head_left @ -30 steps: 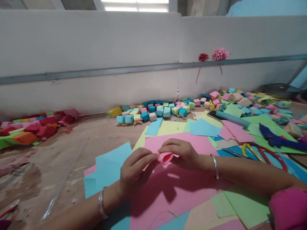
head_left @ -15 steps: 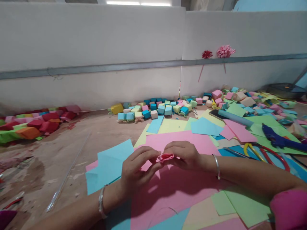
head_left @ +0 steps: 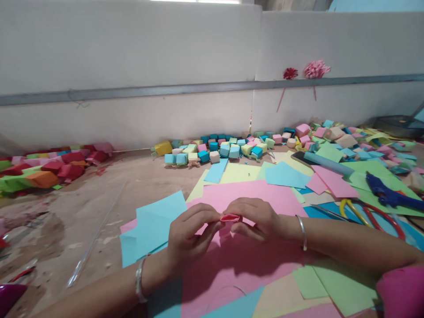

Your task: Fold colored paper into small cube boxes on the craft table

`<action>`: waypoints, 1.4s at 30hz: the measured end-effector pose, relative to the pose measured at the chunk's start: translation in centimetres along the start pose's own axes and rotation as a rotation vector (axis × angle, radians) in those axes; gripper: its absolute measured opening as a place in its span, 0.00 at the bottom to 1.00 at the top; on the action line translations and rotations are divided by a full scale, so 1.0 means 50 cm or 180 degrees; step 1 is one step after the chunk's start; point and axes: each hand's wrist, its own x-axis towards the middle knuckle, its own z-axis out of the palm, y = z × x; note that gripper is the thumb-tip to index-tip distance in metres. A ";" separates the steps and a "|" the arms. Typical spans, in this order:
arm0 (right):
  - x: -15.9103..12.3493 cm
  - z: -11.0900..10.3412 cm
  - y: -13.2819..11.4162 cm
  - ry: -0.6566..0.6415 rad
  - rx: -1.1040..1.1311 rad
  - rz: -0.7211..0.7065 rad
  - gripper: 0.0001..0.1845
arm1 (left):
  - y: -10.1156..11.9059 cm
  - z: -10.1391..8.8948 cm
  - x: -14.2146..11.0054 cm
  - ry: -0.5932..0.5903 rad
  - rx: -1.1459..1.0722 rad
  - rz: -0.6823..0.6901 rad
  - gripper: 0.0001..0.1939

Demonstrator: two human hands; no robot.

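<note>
A small folded piece of pink paper [head_left: 230,218] is pinched between my two hands, its opening facing me. My left hand [head_left: 195,229] closes thumb and fingertips on its left end. On the right end are the fingers of my right hand [head_left: 253,217], bent, with the thumb lowered a little below the paper. Beneath both hands lies a large pink sheet [head_left: 251,251]. Blue sheets [head_left: 160,216] are beside my left hand. Scissors with yellow and red handles [head_left: 380,216] lie near my right forearm.
Small paper cubes [head_left: 215,150] line the wall, with red and orange ones [head_left: 49,170] at the left. A blue glue gun [head_left: 391,194], a phone [head_left: 301,158] and loose coloured sheets lie at the right. A clear glue stick [head_left: 96,238] lies on the left.
The folded pink paper looks flatter, its opening narrower. My right thumb has moved down away from it. The whole view has shifted slightly.
</note>
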 end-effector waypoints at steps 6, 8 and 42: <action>-0.011 0.004 0.006 -0.0055 -0.0189 -0.0023 0.10 | 0.001 0.000 0.000 -0.0077 0.0099 -0.0009 0.06; -0.013 0.006 0.007 -0.0062 -0.0258 -0.0024 0.10 | 0.003 0.000 0.002 -0.0116 0.0086 -0.0003 0.06; 0.005 -0.014 -0.025 -0.0011 0.0191 0.0925 0.14 | 0.015 -0.002 0.021 -0.0527 -0.0578 -0.0805 0.05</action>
